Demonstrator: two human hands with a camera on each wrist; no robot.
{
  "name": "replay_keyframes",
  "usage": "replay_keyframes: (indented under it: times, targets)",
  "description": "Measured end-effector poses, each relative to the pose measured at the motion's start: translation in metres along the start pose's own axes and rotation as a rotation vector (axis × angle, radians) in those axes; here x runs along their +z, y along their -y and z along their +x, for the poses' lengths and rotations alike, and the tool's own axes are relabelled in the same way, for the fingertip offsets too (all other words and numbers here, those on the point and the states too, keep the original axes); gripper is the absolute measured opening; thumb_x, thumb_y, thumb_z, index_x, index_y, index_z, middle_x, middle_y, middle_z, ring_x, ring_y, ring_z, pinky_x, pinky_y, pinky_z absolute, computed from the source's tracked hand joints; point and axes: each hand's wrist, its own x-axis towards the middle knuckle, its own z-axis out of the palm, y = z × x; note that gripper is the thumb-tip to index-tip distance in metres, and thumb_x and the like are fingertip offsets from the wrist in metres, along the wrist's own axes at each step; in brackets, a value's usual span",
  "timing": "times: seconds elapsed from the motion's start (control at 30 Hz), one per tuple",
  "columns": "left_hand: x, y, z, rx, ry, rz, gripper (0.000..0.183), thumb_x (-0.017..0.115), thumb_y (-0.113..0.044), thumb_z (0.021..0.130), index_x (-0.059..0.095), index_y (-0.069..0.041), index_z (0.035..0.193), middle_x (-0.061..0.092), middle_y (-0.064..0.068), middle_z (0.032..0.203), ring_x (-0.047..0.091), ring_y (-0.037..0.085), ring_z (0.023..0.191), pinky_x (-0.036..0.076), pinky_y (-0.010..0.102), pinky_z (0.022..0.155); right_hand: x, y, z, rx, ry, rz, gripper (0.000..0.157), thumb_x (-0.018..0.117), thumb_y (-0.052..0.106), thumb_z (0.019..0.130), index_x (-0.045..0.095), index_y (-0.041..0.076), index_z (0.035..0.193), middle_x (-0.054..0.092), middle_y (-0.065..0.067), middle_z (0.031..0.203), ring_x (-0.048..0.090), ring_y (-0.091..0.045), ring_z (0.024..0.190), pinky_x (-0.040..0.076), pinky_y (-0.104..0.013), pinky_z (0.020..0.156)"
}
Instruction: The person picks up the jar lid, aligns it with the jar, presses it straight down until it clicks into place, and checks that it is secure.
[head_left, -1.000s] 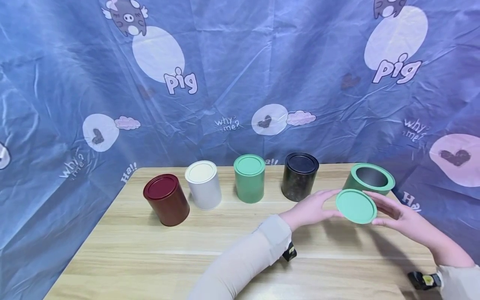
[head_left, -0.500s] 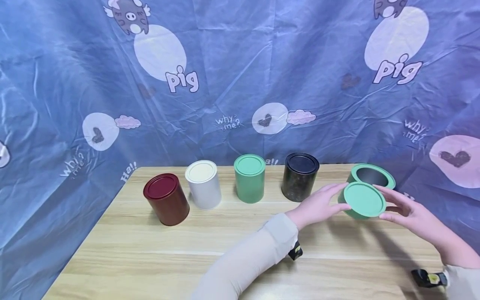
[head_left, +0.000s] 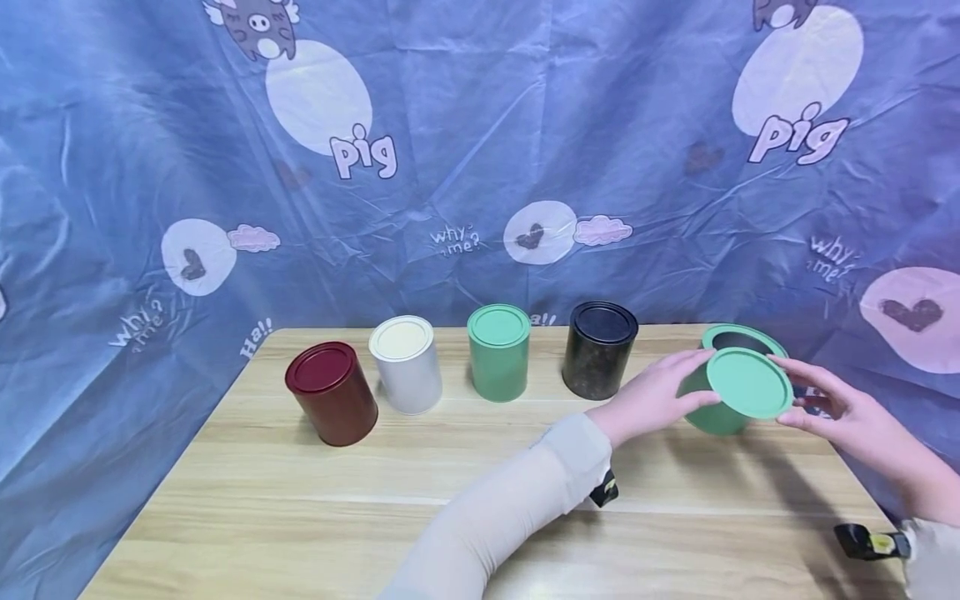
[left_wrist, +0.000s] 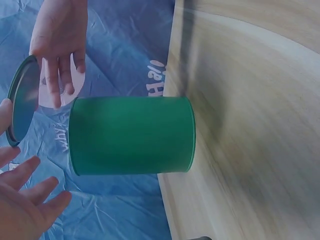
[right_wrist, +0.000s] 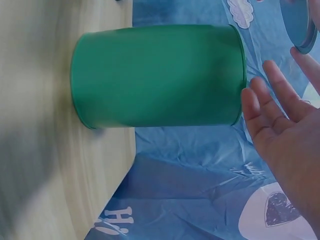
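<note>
A round green lid (head_left: 750, 382) is held up at a tilt between my two hands. The left hand (head_left: 660, 393) grips its left edge with thumb and index finger, and the right hand (head_left: 840, 412) grips the opposite edge. Just behind and below stands the open green can (head_left: 716, 412), its mouth partly covered by the lid in the head view. From the left wrist, the lid (left_wrist: 25, 102) shows apart from the upright can (left_wrist: 132, 136), over its rim. In the right wrist view, the right hand's other fingers (right_wrist: 257, 102) spread close by the can's rim.
A dark red can (head_left: 333, 396), a white can (head_left: 408, 371), a lidded green can (head_left: 499, 358) and a black can (head_left: 599, 354) stand in a row leftward on the wooden table (head_left: 300, 517). A blue printed cloth (head_left: 465, 150) hangs behind.
Both hands have carried the green lid to the right and up in the head view, so it now overlaps the open can's mouth. The other cans stay put.
</note>
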Motion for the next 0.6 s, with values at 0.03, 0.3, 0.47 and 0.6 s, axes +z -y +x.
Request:
replay_keyframes:
  times: [0.03,0.3,0.47,0.6]
  targets:
    - [-0.001,0.0,0.001,-0.004,-0.001,-0.002,0.063,0.052,-0.048,0.097,0.028,-0.03,0.153,0.032,-0.013,0.155,0.031,0.001,0.141,0.027,0.015,0.112,0.0,0.0,0.001,0.006,-0.004,-0.003,0.078,0.065,-0.014,0.081,0.038,0.014,0.149,0.05,0.029,0.119,0.053,0.015,0.094,0.043,-0.007,0.066]
    - [-0.002,0.003,0.015,-0.022,-0.006,0.021,0.062,0.051,-0.049,0.097,0.03,-0.031,0.152,0.033,-0.013,0.155,0.032,0.001,0.14,0.028,0.017,0.112,-0.006,-0.003,0.01,0.052,0.036,-0.002,0.075,0.059,-0.011,0.088,0.029,0.01,0.152,0.031,0.025,0.148,0.046,0.019,0.103,0.043,-0.011,0.058]
    - [-0.003,0.006,0.03,-0.004,0.019,0.015,0.063,0.053,-0.047,0.097,0.031,-0.027,0.152,0.035,-0.01,0.154,0.032,0.0,0.14,0.027,0.015,0.112,-0.01,-0.01,0.014,0.079,0.035,0.034,0.071,0.056,-0.011,0.09,0.029,0.011,0.152,0.042,0.031,0.135,0.053,0.016,0.092,0.045,-0.013,0.057]
    - [-0.005,0.009,0.041,0.0,0.043,0.021,0.063,0.052,-0.046,0.098,0.03,-0.026,0.153,0.036,-0.009,0.154,0.032,0.0,0.14,0.026,0.013,0.111,-0.013,-0.017,0.021,0.079,0.049,0.051,0.068,0.055,-0.009,0.092,0.029,0.011,0.153,0.048,0.034,0.128,0.05,0.021,0.106,0.046,-0.004,0.074]
